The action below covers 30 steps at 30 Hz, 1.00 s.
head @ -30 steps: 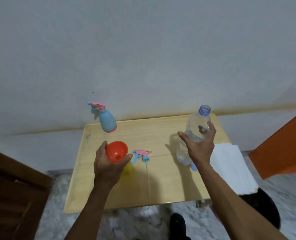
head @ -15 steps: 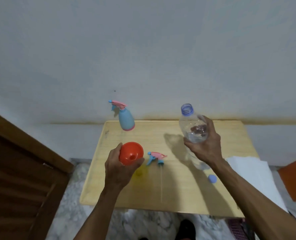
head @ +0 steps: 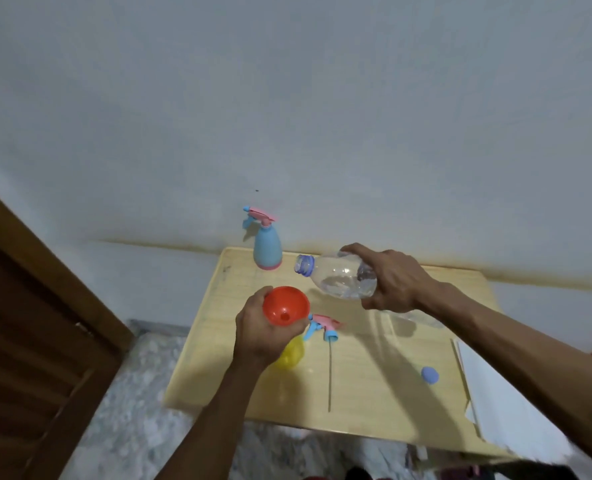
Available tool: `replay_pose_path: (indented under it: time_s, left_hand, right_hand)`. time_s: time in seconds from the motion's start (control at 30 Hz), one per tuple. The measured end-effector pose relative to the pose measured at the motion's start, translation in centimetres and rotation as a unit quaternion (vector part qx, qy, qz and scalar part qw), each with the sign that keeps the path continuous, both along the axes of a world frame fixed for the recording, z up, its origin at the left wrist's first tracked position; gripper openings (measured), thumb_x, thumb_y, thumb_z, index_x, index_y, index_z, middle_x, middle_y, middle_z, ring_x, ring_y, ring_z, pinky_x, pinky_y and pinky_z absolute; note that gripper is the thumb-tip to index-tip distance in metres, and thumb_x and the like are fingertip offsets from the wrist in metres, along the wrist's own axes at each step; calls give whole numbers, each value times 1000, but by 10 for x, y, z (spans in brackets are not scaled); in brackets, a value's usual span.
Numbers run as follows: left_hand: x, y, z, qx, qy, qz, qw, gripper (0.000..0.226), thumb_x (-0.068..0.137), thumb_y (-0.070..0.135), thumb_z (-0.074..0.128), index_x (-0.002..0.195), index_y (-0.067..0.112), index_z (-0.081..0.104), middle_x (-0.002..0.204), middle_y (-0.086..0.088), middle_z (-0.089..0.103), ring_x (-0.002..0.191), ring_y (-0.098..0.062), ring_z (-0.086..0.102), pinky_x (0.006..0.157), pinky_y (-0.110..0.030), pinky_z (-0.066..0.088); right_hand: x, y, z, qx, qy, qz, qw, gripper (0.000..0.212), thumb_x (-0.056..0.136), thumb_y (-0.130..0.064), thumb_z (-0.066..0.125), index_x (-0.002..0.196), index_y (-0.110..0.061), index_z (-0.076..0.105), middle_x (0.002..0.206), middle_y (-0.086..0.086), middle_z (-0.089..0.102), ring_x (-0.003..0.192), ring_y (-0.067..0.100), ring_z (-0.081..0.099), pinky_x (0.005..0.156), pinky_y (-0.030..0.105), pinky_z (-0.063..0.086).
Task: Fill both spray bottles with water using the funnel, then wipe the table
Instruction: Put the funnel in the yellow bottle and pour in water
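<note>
My left hand (head: pixel 259 332) grips the red funnel (head: pixel 285 305), which sits in the neck of a yellow spray bottle (head: pixel 290 353) mostly hidden under the hand. My right hand (head: pixel 396 280) holds a clear water bottle (head: pixel 336 277) tilted almost level, its open mouth pointing left above the funnel. No water stream shows. The yellow bottle's pink-and-blue spray head (head: pixel 324 328) lies on the wooden table (head: pixel 374 375) with its thin tube trailing toward me. A blue spray bottle (head: pixel 267 249) with its head on stands at the table's back edge.
A small blue cap (head: pixel 429 374) lies at the table's right. A white cloth (head: pixel 516 407) hangs over the right edge. A brown wooden door (head: pixel 27 323) stands to the left, the wall is just behind the table, and the floor is marbled.
My right hand has lifted the water bottle and tipped it from upright to nearly level, mouth toward the funnel. The view has swung left. My left hand stays on the funnel.
</note>
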<state>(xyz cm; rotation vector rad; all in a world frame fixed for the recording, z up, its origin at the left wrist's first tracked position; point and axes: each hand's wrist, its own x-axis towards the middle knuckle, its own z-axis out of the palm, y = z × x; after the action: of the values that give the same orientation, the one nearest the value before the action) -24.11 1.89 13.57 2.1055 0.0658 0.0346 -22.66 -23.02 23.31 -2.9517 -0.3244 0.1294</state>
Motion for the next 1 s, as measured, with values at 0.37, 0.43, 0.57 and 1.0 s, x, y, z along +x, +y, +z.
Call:
replay_pose_path:
  time_s: [0.37,0.43,0.57,1.0]
  left_hand:
    - [-2,10,1,-16,-15,-39,999,85,56,41,96,129,22,58,112,10,58,100,-12,56,82,-24,42]
    - [-2,11,1,-16,-15,-45,999,85,57,41,96,130,22,57,112,10,57,100,-12,55,82,-25,43]
    - [-1,11,2,-19,-7,-52,998,89,59,40,96,135,20,54,115,11,53,103,-13,53,82,-26,43]
    - [-2,10,5,-24,-4,-52,998,90,59,39,96,136,19,54,116,10,55,104,-14,56,85,-27,45]
  right_hand:
    - [-4,4,-15,-131,10,7,991,91,70,-36,74,146,-41,25,113,-3,72,89,28,63,63,31,43]
    - [-5,5,-17,-153,11,10,988,90,71,-36,73,146,-41,23,113,-3,72,91,29,64,62,30,40]
    - [-5,3,-19,-171,6,8,985,88,71,-36,72,143,-43,23,112,0,71,90,29,64,62,31,41]
    - [-8,2,-17,-207,3,12,978,87,76,-35,74,145,-40,21,110,-1,69,82,28,62,64,33,49]
